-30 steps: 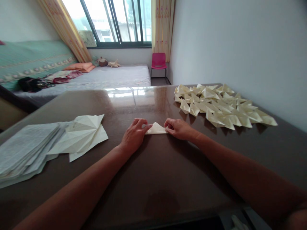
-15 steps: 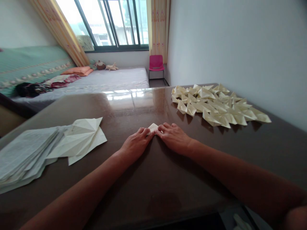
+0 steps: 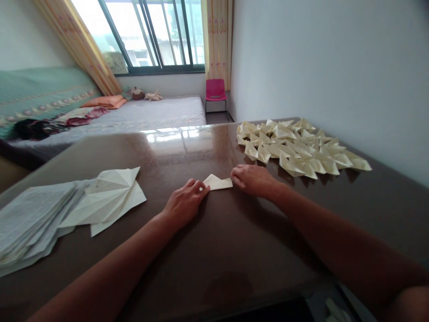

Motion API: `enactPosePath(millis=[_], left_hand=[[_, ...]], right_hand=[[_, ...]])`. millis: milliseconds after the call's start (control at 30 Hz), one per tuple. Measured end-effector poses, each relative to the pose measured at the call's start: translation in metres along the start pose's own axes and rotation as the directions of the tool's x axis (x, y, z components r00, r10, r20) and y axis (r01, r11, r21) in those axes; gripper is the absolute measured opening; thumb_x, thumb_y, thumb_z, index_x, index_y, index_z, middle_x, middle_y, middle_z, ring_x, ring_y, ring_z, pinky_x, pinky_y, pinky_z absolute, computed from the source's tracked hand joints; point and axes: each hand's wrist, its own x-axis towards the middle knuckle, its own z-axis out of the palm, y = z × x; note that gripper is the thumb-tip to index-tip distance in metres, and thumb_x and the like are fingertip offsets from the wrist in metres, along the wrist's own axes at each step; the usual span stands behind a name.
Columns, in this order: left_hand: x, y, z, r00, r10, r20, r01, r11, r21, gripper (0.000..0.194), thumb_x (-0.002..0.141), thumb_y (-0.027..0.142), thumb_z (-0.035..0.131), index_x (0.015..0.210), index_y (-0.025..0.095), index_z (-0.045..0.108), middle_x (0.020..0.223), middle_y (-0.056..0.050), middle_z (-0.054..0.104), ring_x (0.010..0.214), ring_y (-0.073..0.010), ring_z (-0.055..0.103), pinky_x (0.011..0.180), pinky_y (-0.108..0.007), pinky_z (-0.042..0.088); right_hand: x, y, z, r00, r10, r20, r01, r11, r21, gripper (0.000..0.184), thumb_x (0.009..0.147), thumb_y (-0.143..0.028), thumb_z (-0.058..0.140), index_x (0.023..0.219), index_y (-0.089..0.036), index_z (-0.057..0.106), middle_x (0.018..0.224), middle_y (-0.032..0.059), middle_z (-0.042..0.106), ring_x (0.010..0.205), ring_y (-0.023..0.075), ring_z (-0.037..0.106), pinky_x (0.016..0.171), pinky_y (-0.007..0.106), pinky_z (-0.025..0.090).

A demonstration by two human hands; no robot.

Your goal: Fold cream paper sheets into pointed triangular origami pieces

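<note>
A small folded piece of cream paper [image 3: 219, 184] lies on the brown table [image 3: 187, 264] in front of me, with a raised peak on its left part and a flat strip at its right. My left hand [image 3: 186, 197] pinches its left end and holds it against the tabletop. Just past the strip's right end rests my right hand [image 3: 253, 180], its fingers curled together. The strip's end shows outside those fingers; whether they touch it I cannot tell.
Several folded cream paper pieces [image 3: 298, 150] stand grouped at the table's back right, near the wall. On the left, creased sheets [image 3: 110, 194] lie beside a stack of printed paper [image 3: 33, 219]. Beyond the table are a bed [image 3: 161, 112] and a pink chair [image 3: 215, 90].
My right hand has slid right, off the middle of the folded paper, uncovering its right strip. The left hand stays on the left end. The view has shifted slightly.
</note>
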Motion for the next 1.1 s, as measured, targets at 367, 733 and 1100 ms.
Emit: enactPosePath(millis=[367,733,1100], left_hand=[[0.006,-0.004,0.005,0.976,-0.023,-0.216,0.028,0.999,0.02,0.035,0.096,0.03,0.04,0.127,0.022,0.053,0.115,-0.008,0.062,0.102,-0.0215,0.052,0.075,-0.029,0.049],[0.005,0.007,0.011,0.978,0.058,-0.202,-0.065,0.998,-0.025,0.025,0.097,0.031,0.039,0.091,0.022,0.061,0.088,-0.001,0.063,0.085,-0.0136,0.055,0.061,-0.024,0.04],[0.001,0.008,0.007,0.945,0.218,-0.245,-0.185,0.971,0.149,0.013,0.094,0.022,0.045,0.093,0.021,0.058,0.093,-0.001,0.063,0.081,-0.0136,0.056,0.06,-0.025,0.04]], right_hand=[[0.018,0.005,0.026,0.989,-0.113,-0.09,0.144,0.814,0.563,0.005,0.08,-0.018,0.063,0.078,-0.016,0.067,0.073,-0.0011,0.063,0.067,0.01,0.056,0.064,0.02,0.039],[0.017,0.011,0.021,0.993,-0.011,0.115,-0.056,0.823,0.565,0.051,0.061,-0.035,0.081,0.103,-0.015,0.059,0.086,0.001,0.062,0.067,0.0107,0.054,0.059,0.021,0.039],[0.017,0.004,0.019,0.991,-0.056,0.121,-0.009,0.876,0.481,0.041,0.064,-0.031,0.076,0.1,-0.016,0.065,0.089,0.0017,0.063,0.07,0.0114,0.054,0.06,0.021,0.039]])
